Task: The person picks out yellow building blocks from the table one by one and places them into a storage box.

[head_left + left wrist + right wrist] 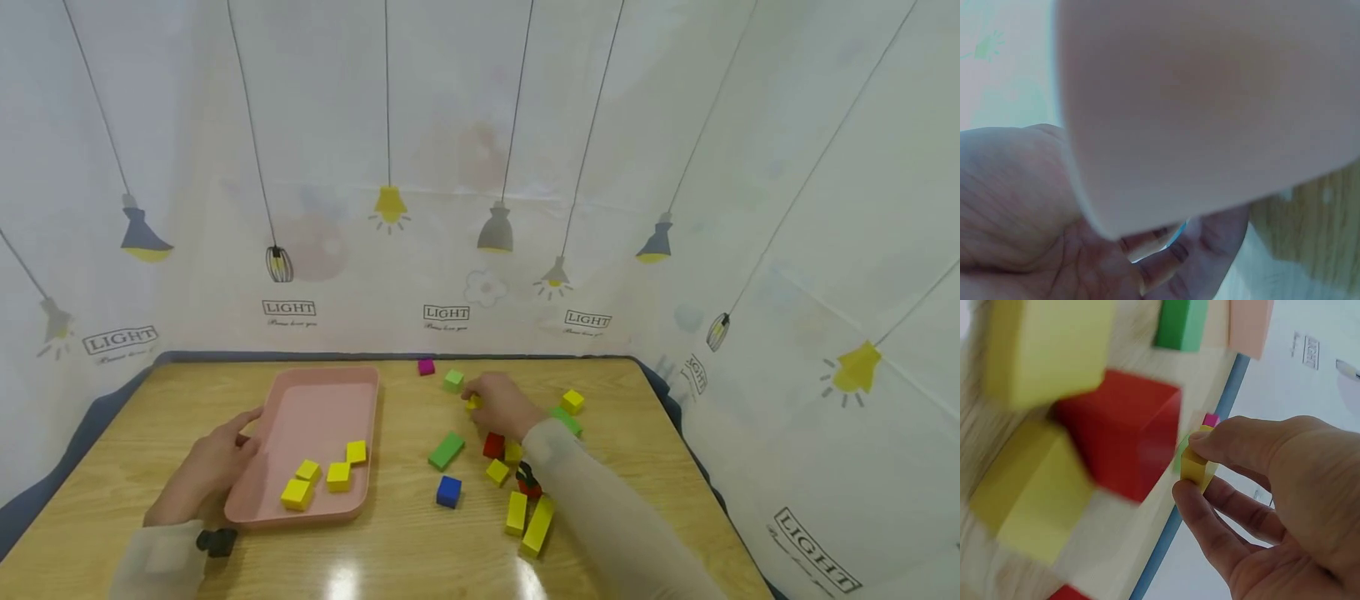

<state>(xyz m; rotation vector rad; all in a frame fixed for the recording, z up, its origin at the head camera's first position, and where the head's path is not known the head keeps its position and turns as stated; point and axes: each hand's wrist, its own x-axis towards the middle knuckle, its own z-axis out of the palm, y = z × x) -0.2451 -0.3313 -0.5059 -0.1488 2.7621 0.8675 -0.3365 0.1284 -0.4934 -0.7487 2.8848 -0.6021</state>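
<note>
My right hand (501,407) is over the far middle of the table. Between thumb and fingertips it pinches a small yellow block (1195,467). A light green block (453,381) and a magenta block (426,367) lie just beyond it. My left hand (217,458) holds the left rim of a pink tray (322,400). Several yellow blocks (338,477) sit in the tray's near part. In the left wrist view the tray's wall (1210,125) is blurred and covers part of the hand, with curled fingers showing below it.
Around the right forearm lie a red block (493,445), long yellow blocks (537,527) and a green block (565,420). Another green block (447,450) and a blue block (448,492) lie nearer the tray. A yellow block (573,402) is at the far right. A printed curtain (450,275) stands behind.
</note>
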